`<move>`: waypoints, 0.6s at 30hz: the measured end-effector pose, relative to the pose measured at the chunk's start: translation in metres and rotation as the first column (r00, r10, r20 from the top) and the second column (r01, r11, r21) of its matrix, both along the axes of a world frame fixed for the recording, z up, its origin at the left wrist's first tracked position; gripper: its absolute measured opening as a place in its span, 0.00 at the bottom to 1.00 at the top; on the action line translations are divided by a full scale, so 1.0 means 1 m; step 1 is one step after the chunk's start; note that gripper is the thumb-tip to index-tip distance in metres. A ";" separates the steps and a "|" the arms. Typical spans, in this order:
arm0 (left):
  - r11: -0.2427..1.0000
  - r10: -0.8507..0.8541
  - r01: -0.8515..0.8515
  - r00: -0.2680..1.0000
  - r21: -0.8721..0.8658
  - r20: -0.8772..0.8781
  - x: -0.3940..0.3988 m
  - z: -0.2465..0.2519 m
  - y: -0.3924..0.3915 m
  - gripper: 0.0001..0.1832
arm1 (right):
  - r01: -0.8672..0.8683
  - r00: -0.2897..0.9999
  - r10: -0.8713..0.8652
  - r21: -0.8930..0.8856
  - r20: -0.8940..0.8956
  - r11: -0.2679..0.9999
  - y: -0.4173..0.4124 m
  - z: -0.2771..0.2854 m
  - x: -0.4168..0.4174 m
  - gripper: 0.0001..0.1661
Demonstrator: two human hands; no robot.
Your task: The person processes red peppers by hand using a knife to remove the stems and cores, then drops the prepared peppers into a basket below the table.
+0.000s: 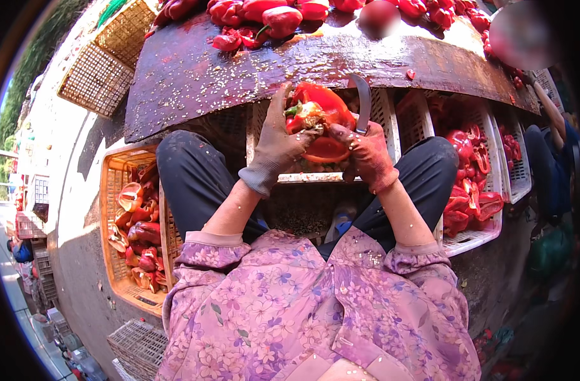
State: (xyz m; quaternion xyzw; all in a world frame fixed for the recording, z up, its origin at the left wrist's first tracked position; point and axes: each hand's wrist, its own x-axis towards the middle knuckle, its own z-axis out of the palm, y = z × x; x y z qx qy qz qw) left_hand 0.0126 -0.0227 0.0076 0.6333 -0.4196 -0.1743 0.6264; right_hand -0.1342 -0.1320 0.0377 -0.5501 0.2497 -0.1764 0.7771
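Note:
Between my two gloved hands is a cut-open red bell pepper (327, 105), its inside showing. A seed core with a green stem (309, 115) sits at its left side, by my left fingers. My left hand (281, 138), in a dirty grey-brown glove, grips the pepper from the left. My right hand (368, 150), in a red-stained glove, holds a curved knife (362, 100) with its blade pointing up, and its fingers also touch the pepper's right side. Below the hands, between my knees, stands a white plastic crate (309, 177), its contents mostly hidden.
A wet, seed-strewn table (194, 81) curves ahead, with whole red peppers (281, 21) along its far side. At my left stands an orange crate (110, 247) of cut peppers; at my right, a white crate (473, 245) of red pieces. Another person's arm (549, 105) shows at far right.

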 end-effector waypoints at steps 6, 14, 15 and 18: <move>0.851 0.206 -0.338 0.918 0.401 0.338 -0.003 0.001 -0.003 0.33 | 0.191 0.981 -0.187 -0.201 0.042 0.961 0.007 -0.027 0.008 0.17; 0.939 0.285 -0.267 0.957 0.217 -0.056 0.006 -0.025 -0.012 0.30 | 0.042 0.996 -0.069 -0.401 -0.053 0.915 0.009 -0.042 0.009 0.37; 0.943 0.275 -0.260 0.961 0.208 -0.044 0.005 -0.019 -0.015 0.29 | 0.081 0.995 -0.094 -0.288 -0.030 0.954 0.012 -0.045 0.006 0.37; 0.966 0.227 -0.218 0.973 0.137 -0.048 0.003 -0.019 -0.013 0.29 | 0.123 0.992 -0.122 -0.191 0.014 0.974 0.013 -0.059 0.006 0.25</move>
